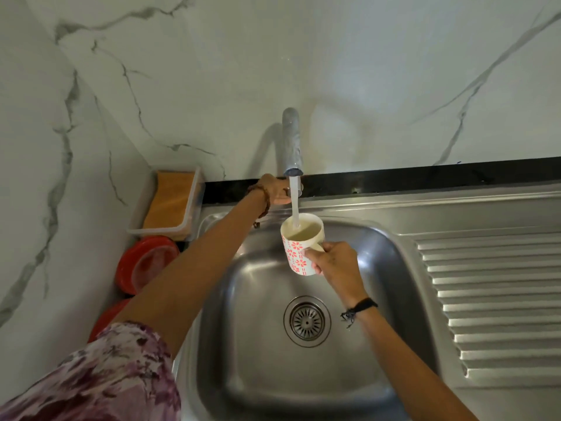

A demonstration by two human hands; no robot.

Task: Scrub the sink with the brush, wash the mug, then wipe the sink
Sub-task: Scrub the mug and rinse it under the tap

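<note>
A floral sleeve (100,378) is seen lowest, on the left arm. The left hand (274,191) is laid on what seems a tap handle behind the tap (292,141); its grip cannot be told. The mug (299,244) is gripped by the right hand (332,262) under the water (294,205), above the sink (258,344).

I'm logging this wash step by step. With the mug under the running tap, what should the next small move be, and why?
Probably turn the water off with the left hand, which is already at the base of the tap. The mug, held by its handle in the right hand, looks nearly full, so more water would only spill into the sink.
</note>
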